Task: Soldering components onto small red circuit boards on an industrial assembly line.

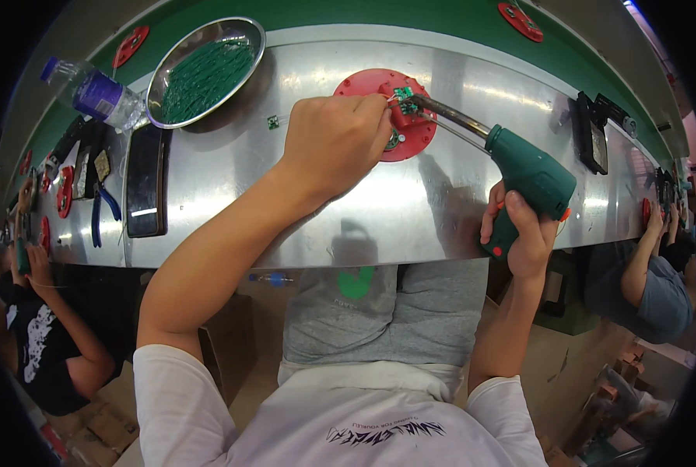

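Observation:
My right hand (524,227) is wrapped round the handle of a green soldering gun (531,171). Its long metal tip reaches left to a small green circuit board (404,100). That board lies over a round red plastic housing (418,144) on the metal bench. My left hand (338,140) is closed in a pinch at the housing's left side, with thin wires showing at its fingertips beside the board. The fingertips themselves are partly hidden. Another little green board (273,122) with thin leads lies left of my left hand.
A steel bowl (263,48) of thin green wires (208,82) stands at the far left, beside a tilted plastic bottle (95,92). Nearer are a dark phone (146,183) and blue-handled pliers (105,210). A black tray (590,136) sits right. Other people work at both sides.

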`<state>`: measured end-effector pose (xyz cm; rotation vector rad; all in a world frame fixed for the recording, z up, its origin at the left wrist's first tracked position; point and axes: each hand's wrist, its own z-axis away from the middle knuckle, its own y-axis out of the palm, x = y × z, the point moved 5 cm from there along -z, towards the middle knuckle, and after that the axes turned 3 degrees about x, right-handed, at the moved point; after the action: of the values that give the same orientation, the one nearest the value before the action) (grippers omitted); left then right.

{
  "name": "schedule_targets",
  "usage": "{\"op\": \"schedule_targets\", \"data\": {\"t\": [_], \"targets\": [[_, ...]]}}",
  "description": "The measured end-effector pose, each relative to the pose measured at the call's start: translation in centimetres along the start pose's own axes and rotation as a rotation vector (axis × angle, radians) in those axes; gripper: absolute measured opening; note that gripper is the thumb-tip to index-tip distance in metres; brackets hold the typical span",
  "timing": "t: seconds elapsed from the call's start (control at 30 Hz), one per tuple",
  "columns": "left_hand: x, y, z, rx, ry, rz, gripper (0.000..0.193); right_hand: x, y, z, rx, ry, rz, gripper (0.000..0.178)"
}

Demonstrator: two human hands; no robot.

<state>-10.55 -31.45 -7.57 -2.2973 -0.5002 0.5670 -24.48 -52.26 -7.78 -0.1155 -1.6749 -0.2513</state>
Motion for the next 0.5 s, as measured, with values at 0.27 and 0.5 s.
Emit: {"op": "schedule_targets", "data": {"t": [0.27,0.5], "targets": [[0.3,-0.2,0.2,-0.007,-0.023,0.011,0.017,-0.4,-0.9,0.0,-0.053,-0.191,-0.072,0.035],[0.3,-0.2,0.3,0.058,-0.044,-0.021,0.008,-0.1,-0.5,0.2,-0.150,-0.202,0.006,0.041]]}}
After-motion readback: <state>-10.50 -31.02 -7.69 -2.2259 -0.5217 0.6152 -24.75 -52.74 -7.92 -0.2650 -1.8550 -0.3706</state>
